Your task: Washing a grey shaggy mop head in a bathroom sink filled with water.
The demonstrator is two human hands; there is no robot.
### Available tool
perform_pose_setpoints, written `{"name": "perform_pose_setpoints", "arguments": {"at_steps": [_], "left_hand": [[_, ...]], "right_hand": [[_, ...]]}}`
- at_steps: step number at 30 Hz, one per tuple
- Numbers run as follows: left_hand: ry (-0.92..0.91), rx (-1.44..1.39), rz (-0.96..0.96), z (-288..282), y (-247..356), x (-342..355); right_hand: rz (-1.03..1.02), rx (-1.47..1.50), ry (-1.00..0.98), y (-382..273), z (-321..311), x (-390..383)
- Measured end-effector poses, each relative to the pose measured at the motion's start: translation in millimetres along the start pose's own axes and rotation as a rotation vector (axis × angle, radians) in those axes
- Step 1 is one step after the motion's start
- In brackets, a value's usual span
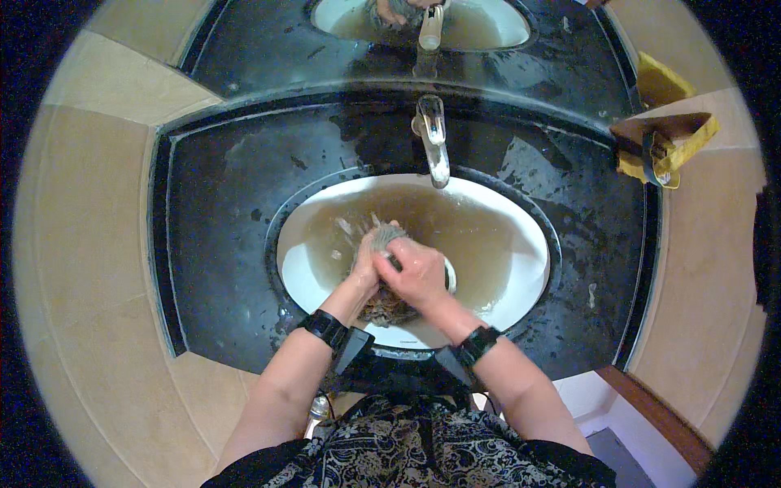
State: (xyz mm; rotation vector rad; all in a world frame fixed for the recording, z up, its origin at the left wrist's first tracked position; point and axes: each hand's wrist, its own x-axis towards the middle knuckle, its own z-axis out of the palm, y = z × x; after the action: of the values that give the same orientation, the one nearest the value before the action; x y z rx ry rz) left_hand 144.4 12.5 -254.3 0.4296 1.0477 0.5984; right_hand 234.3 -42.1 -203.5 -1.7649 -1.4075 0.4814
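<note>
My left hand [368,267] and my right hand [413,273] are closed together around a grey, shaggy wet cloth [389,236] over the left-middle of an oval white basin [527,268]. Murky brown water [464,220] lies in the basin, with small splashes left of my hands. The lower part of the cloth, darker and brownish, hangs beneath my wrists toward the near rim. My right fingers cover much of my left hand, so its fingertips are mostly hidden.
A chrome faucet [433,138] stands behind the basin on a wet black countertop [211,244]. A mirror [342,65] along the back reflects basin and faucet. At the back right, a yellow holder [675,154] holds dark items. Beige tiled walls border both sides.
</note>
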Motion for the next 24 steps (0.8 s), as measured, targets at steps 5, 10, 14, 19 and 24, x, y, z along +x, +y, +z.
{"name": "perform_pose_setpoints", "arguments": {"at_steps": [5,10,14,19,24], "left_hand": [[0.081,0.508,-0.054,36,18,-39],[-0.07,0.295,0.087,0,11,-21],[0.096,0.377,0.062,1,3,-19],[-0.034,0.86,0.077,20,18,-27],[0.025,1.653,0.704,-8,12,-18]], "right_hand": [[0.161,-0.26,-0.069,54,-4,2],[0.173,0.004,0.014,-3,-3,-4],[0.155,0.061,0.049,1,5,-6],[0.285,-0.341,-0.105,85,-19,3],[0.092,-0.328,-0.184,100,-55,-5]]}}
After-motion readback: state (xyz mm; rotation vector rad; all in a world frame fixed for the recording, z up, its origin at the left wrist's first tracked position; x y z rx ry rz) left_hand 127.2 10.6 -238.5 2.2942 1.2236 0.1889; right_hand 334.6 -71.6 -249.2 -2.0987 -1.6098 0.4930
